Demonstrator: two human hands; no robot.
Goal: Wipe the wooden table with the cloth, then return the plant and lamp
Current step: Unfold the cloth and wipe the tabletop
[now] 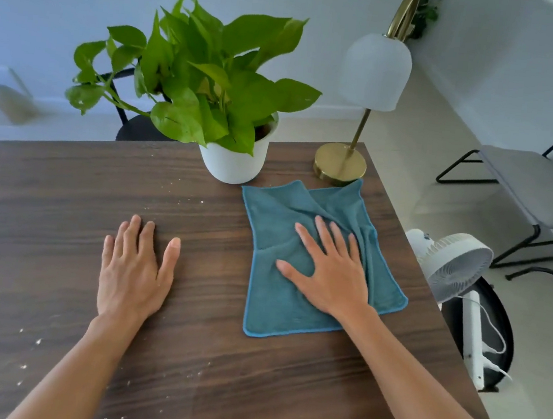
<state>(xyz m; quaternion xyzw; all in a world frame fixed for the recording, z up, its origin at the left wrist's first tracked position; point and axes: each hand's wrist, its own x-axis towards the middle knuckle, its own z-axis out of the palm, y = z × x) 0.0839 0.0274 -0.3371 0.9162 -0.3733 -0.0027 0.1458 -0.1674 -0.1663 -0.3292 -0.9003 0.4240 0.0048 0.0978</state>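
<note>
A teal cloth (274, 278) lies spread, slightly rumpled, on the dark wooden table (202, 366). My right hand (326, 270) rests flat on the cloth with fingers spread. My left hand (135, 269) lies flat on the bare wood to the cloth's left, holding nothing. A leafy green plant in a white pot (235, 163) stands at the table's far edge, just behind the cloth. Right of it stands a brass lamp (340, 165) with a white glass shade, its base touched by the cloth's far corner. Pale crumbs speckle the wood at the left and front.
A white fan (458, 264) on a stand sits just off the table's right edge, with its cord hanging. A grey chair (529, 183) with black legs stands on the floor at the right. A dark chair (139, 128) sits behind the plant.
</note>
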